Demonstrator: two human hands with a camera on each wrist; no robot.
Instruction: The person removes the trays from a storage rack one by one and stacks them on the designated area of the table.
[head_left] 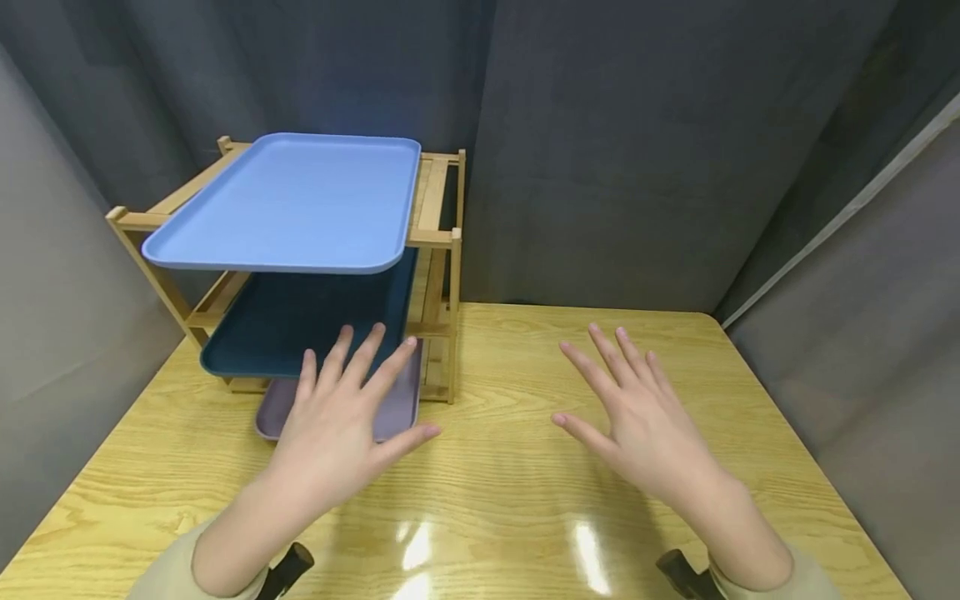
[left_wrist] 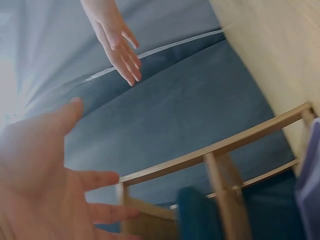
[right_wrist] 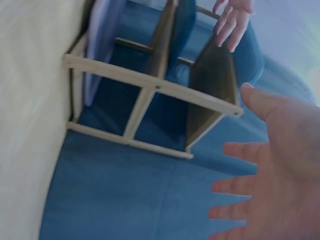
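Two released hands, left hand [head_left: 337,425] and right hand [head_left: 637,417], are hovering over the desk [head_left: 510,500]; one rack [head_left: 442,275] is carrying three trays: light blue tray [head_left: 292,204], dark teal tray [head_left: 300,321], mauve tray [head_left: 401,400].

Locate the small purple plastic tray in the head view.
The small purple plastic tray lies on the bottom level of the wooden rack, left of centre, under the dark teal tray, behind the left hand.

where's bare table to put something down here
Bare table runs between the left hand and right hand, and right of the wooden rack to the far edge. The left back corner is crowded with the rack's three trays.
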